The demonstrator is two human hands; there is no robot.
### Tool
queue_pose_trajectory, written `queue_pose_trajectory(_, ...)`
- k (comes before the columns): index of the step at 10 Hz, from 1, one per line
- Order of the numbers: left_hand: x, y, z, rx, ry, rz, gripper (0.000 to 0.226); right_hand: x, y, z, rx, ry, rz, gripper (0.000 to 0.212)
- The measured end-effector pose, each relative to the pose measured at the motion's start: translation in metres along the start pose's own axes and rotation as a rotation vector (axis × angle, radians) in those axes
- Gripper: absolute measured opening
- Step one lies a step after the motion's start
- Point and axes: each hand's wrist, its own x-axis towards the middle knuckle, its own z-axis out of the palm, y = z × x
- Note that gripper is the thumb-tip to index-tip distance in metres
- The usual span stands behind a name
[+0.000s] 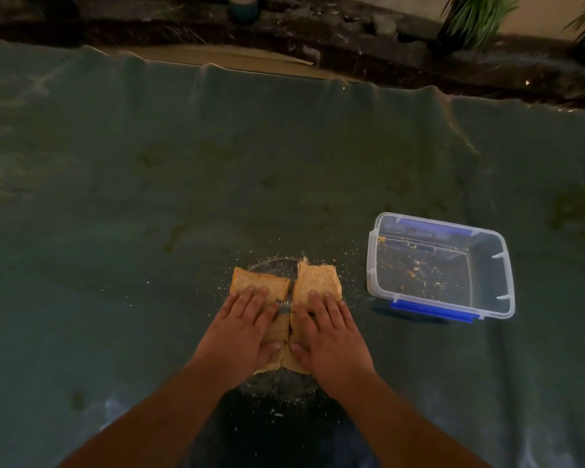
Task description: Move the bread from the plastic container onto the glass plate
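Two pieces of brown bread lie side by side on the glass plate [271, 265] in the middle of the green cloth. My left hand [247, 327] rests flat on the left bread piece [259, 281], fingers spread. Flat on the right bread piece [318, 276] lies my right hand [330, 336]. Both hands cover the near halves of the bread. The clear plastic container [500, 282] with blue clips stands to the right of the plate, holding only crumbs.
Crumbs are scattered on the green cloth [149, 214] around the plate. A dark ledge [352, 45] with rubble runs along the far edge, with a teal cup [243, 8] and green plants [477, 18] on it.
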Motion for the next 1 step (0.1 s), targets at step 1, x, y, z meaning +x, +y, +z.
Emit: queue_pose_trajectory(1, 0.0030, 0.0009, -0.0131, 0.035, -0.022, -0.001, 0.083, 0.0031, -0.0057, -0.0140, 0.043, -0.005, 0.028, 0.081)
